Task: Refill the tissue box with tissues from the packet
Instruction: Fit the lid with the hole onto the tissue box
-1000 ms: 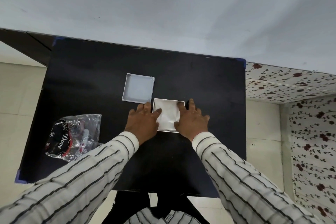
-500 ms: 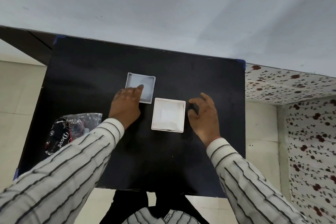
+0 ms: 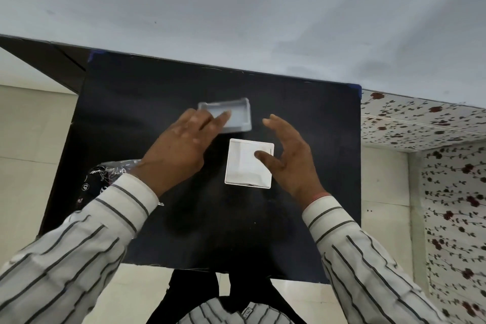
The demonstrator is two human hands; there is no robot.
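Note:
A white square tissue box [image 3: 248, 163] lies open on the black table [image 3: 302, 118], with white tissues filling it. Just behind it my left hand [image 3: 181, 150] holds the box's grey-white lid [image 3: 238, 116], which is tilted and lifted off the table and looks blurred. My right hand [image 3: 288, 155] hovers at the box's right side with fingers spread, its thumb over the box's right part, and holds nothing. The clear plastic tissue packet [image 3: 105, 179] with dark print lies at the table's left, partly hidden by my left sleeve.
A pale wall runs along the table's far edge. Light floor tiles show on the left and in front, and a flower-patterned surface [image 3: 434, 123] stands to the right of the table.
Both hands left the tissues in the box. My left hand reached to the lid and has tilted it up; my right hand rose beside the box.

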